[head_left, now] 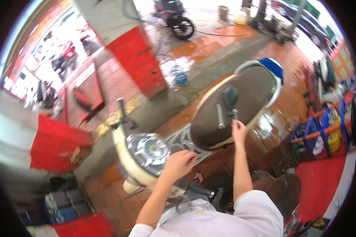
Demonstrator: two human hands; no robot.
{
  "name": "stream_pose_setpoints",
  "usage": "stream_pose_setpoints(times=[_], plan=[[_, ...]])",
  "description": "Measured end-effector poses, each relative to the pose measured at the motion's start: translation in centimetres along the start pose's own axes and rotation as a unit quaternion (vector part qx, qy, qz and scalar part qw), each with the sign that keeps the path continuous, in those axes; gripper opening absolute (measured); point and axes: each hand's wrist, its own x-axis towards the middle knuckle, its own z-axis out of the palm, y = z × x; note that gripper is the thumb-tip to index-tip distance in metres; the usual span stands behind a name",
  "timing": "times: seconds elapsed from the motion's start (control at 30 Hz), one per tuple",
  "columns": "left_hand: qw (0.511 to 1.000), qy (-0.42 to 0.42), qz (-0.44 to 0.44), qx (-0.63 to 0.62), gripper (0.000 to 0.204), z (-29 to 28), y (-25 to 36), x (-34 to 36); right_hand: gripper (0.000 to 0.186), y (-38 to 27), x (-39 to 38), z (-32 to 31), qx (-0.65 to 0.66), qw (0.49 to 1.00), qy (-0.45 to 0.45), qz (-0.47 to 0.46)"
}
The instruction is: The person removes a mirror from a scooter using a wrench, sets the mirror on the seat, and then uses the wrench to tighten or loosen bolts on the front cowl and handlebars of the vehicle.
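Observation:
A cream scooter stands before me, its brown seat on the right and its front cover with a round clear instrument panel on the left. On the seat lie a silver wrench and, beside it, a dark rear-view mirror. My right hand is at the seat's near edge, fingers pinched at a short silver metal piece by the mirror's stem; its kind is unclear. My left hand hovers just right of the instrument panel with fingers curled together; whatever they hold, if anything, is hidden.
Beyond the scooter rises a red and white pillar, with a coiled blue hose near its foot. To the right is a rack of coloured items with blue straps. A parked motorcycle stands farther off on wet ground.

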Motion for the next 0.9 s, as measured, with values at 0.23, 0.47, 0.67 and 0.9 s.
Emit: stream_pose_setpoints(times=[0.23,0.47,0.67,0.9], plan=[[0.968,0.107,0.111,-0.197,0.009,-3.9,2.5,-7.2,0.028,-3.5,-13.0,-7.3,0.160,0.979,-0.108,0.066],[0.956,0.151,-0.055,-0.245,0.008,-10.1,-2.5,-25.7,0.023,-14.9,-24.9,-6.3,0.023,0.994,-0.098,-0.037],[0.919,0.218,-0.114,-0.309,0.016,-13.6,-7.9,-32.3,0.025,-29.2,-35.1,1.1,0.129,0.967,-0.219,-0.021],[0.932,0.178,-0.141,-0.283,0.021,-17.5,-10.0,-35.0,0.023,-34.9,-36.2,9.7,0.076,0.955,-0.277,-0.072]])
